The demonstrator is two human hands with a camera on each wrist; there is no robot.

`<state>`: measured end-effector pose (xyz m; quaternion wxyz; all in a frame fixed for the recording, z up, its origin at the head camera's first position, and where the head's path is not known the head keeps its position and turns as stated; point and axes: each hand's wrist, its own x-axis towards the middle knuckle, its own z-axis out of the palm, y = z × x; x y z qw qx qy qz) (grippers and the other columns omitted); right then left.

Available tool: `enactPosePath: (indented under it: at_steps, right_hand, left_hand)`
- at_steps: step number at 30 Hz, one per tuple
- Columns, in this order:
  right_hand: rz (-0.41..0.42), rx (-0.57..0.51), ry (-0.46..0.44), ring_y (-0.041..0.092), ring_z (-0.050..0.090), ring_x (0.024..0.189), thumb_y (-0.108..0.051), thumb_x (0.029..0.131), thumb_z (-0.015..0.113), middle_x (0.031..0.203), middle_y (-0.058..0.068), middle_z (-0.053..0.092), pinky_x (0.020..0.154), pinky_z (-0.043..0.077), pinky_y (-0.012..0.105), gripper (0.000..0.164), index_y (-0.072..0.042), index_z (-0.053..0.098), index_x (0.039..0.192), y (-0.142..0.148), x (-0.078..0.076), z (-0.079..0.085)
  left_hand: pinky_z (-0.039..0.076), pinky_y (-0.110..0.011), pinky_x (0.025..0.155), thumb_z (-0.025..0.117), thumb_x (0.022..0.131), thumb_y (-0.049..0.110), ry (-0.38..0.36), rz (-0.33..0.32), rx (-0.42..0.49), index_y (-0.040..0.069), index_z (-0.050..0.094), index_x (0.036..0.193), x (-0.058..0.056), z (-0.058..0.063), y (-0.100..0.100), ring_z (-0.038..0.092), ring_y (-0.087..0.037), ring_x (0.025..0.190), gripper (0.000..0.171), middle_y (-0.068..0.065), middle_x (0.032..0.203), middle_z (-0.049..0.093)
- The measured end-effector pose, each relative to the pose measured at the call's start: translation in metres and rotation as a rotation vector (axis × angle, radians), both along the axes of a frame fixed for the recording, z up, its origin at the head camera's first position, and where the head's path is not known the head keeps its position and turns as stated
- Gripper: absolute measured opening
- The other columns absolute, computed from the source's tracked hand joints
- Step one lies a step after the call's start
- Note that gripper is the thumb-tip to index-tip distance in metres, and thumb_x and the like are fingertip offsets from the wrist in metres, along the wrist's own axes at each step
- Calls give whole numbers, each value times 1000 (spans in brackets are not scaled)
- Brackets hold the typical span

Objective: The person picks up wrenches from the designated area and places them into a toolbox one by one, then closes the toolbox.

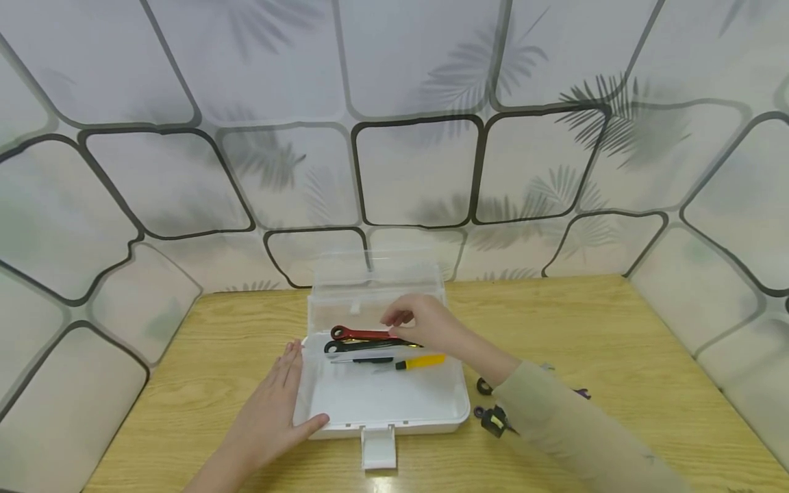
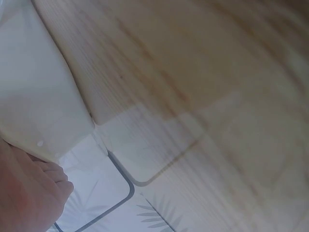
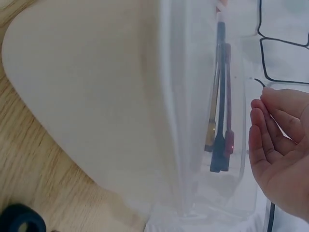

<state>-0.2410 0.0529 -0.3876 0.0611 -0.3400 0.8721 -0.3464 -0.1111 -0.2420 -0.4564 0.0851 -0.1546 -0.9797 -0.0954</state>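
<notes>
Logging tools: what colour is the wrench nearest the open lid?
The wrench is red, clearest in the head view.

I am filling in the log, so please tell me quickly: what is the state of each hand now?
Left hand: open, resting against the plastic toolbox.
Right hand: open, loosely curled near the wrenches, apparently holding nothing.

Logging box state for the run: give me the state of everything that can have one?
Box: open, upright
Lid: swung back
Latch: unfastened, flipped outward
Left hand: resting against box's left side
Right hand: empty, fingers bent, above the wrenches
Red wrench: lying in box
Black wrench: lying in box
Yellow handle: lying in box
Dark tools: outside box, partly hidden
</notes>
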Motion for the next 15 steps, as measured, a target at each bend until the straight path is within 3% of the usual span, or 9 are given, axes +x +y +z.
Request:
enactPosePath:
  at_steps: [4,6,11,14,15]
  right_hand:
    - [2,-16,16,15,72,94,-7,96,77,107,5,81,91,64,30,16,-5,80,111,7,1,2]
    - [7,-28,29,15,73,94,-6,95,78,106,5,81,90,64,32,16,-4,80,111,11,2,3]
    - [13,-70,41,17,73,93,-4,95,77,105,7,80,89,64,32,15,-2,79,110,23,5,4]
    - [8,-91,28,17,73,93,-3,94,77,105,7,80,90,65,36,16,-2,79,110,31,8,6]
    - [6,-94,28,17,73,93,-3,94,77,105,8,80,90,65,38,16,-2,79,110,33,9,7]
  left_hand:
    - [23,-45,135,68,91,69,-2,-3,3,-12,28,162,-1,-1,-1,31,-43,160,115,-25,174,25]
    - [37,-57,126,68,91,69,3,-5,-4,-12,29,161,-1,-2,-1,32,-43,160,115,-25,174,25]
    - [25,-46,134,70,90,67,-11,-4,5,-13,29,161,-1,-4,-2,30,-44,160,114,-26,174,24]
    - [23,-47,135,69,91,67,-37,2,10,-13,27,162,-2,-3,-1,28,-44,161,115,-26,175,22]
    - [29,-52,132,69,91,68,-30,2,2,-13,28,161,-2,-3,-1,29,-44,161,115,-26,174,23]
